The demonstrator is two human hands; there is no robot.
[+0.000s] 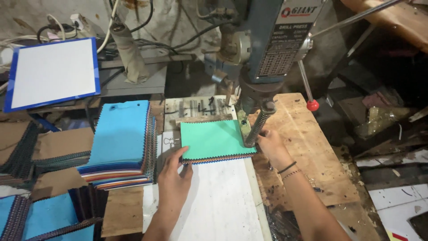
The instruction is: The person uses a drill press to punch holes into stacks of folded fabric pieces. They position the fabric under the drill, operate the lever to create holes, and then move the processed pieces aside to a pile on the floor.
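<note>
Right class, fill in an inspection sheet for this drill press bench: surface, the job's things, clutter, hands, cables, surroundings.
Surface: white board on a worn wooden bench.
Job's things: green-topped swatch stack lies under the drill press.
Clutter: blue-topped swatch pile beside it; binder clip.
Hands: left hand touches the stack's near edge; right hand at its right corner.
Cables: tangled wires behind.
Surroundings: blue-framed white panel; scrap boards right.

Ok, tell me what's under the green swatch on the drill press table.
Under the green swatch lies a stack of pinked-edge fabric swatches, only their coloured edges showing, resting on a white board. Their faces are covered. The left hand steadies the stack's corner; the right hand holds its right edge.
</note>
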